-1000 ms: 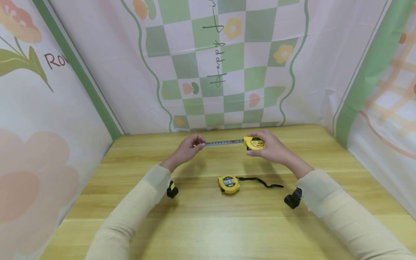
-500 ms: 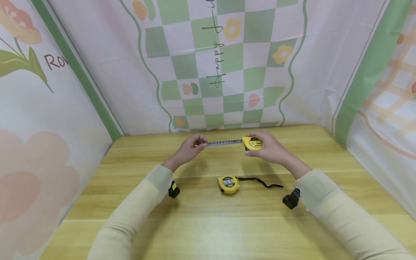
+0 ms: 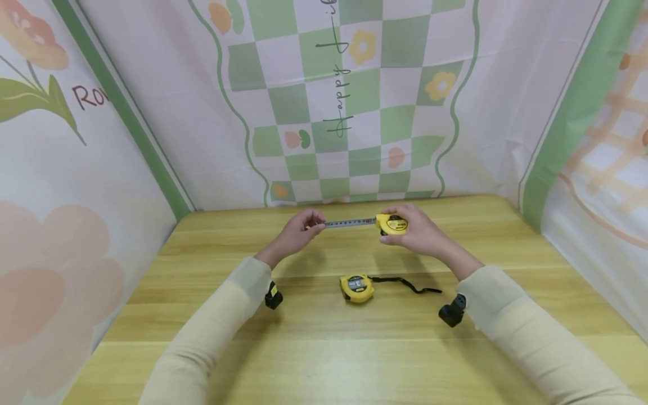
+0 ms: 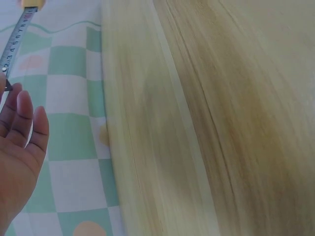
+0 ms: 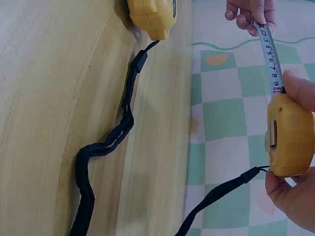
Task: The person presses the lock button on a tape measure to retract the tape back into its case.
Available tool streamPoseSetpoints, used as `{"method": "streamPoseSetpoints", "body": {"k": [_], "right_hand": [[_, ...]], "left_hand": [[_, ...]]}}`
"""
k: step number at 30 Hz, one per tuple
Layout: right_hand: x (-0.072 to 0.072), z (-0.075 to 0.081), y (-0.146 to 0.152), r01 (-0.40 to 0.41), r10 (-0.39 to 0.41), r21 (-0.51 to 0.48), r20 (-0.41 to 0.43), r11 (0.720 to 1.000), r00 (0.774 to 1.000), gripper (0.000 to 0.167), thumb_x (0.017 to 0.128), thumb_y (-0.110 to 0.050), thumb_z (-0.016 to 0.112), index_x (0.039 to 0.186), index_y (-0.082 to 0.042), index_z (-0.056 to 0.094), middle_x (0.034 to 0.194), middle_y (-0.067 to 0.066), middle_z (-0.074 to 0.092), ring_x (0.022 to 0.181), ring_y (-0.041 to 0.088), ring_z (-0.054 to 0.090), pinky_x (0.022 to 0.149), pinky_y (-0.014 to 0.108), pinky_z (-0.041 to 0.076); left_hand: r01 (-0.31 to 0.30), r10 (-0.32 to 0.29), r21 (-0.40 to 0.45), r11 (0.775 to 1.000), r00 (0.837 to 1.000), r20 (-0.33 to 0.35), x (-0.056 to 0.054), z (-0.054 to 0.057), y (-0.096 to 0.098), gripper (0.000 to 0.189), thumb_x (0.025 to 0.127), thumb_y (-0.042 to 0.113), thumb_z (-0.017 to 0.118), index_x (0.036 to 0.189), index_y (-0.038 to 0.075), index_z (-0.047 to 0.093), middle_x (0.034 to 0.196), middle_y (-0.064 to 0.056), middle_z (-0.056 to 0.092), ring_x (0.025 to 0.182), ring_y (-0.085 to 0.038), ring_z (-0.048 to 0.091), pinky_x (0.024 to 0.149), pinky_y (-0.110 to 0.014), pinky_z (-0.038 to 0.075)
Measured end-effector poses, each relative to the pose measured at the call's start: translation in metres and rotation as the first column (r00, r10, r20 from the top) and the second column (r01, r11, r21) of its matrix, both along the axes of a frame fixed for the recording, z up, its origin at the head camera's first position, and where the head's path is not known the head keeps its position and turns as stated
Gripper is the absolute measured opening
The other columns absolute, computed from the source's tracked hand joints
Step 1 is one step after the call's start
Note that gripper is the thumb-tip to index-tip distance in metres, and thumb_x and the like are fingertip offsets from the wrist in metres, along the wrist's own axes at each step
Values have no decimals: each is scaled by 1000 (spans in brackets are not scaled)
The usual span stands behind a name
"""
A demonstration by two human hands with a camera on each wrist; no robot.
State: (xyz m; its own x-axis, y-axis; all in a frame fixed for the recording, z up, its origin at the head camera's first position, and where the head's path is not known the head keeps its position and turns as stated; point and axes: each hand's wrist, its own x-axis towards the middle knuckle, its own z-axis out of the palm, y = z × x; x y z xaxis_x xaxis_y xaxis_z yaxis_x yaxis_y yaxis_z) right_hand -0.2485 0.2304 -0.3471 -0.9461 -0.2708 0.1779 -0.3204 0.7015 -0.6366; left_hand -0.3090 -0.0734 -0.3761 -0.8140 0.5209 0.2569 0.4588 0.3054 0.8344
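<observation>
My right hand [image 3: 422,230] grips a yellow tape measure [image 3: 392,224] by its case, above the far part of the table. From the case a short length of metal blade [image 3: 350,223] runs leftward, and my left hand [image 3: 298,232] pinches its end between thumb and finger. In the left wrist view the other fingers [image 4: 22,115] stand loosely apart from the blade. A black strap [image 5: 216,194] hangs from the held case in the right wrist view. Nearer to me, a second yellow tape measure [image 3: 356,288] lies on the table with its blade in.
The second tape measure's black strap [image 3: 405,281] trails to the right over the wooden table [image 3: 324,360]. A printed cloth [image 3: 349,101] rises behind the table's far edge, and patterned sheets stand on both sides.
The visible blade has grown slightly shorter. My left hand has shifted a little right and my right hand a little left. The second tape measure stays put.
</observation>
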Motion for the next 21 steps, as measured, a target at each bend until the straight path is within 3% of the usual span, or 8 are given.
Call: {"method": "streamPoseSetpoints", "body": {"k": [9,16,21], "right_hand": [[-1,-1,-3,0,0,-3,-8,1000,1000,62,82,-23,80,134,-7,53,131,20,42,110,34,44,90,51,41],[-2,-3,-5,-4,4,-3,-12,1000,1000,61,81,-21,81,134,-7,53,130,19,44,110,34,45,89,50,42],[-3,-3,-8,-8,8,-3,-14,1000,1000,62,81,-21,81,134,-6,53,129,19,44,109,34,45,88,50,42]], "left_hand": [[10,-10,1,1000,1000,-3,-1,0,3,10,100,12,56,106,5,58,94,-7,58,90,-40,55,64,-28,47],[15,-15,-1,1000,1000,-17,-2,-3,6,10,99,13,57,106,5,58,95,-7,59,88,-33,56,65,-29,46],[16,-16,-2,1000,1000,-22,-2,-4,7,10,100,13,57,106,6,58,95,-7,59,88,-35,56,64,-29,46]]}}
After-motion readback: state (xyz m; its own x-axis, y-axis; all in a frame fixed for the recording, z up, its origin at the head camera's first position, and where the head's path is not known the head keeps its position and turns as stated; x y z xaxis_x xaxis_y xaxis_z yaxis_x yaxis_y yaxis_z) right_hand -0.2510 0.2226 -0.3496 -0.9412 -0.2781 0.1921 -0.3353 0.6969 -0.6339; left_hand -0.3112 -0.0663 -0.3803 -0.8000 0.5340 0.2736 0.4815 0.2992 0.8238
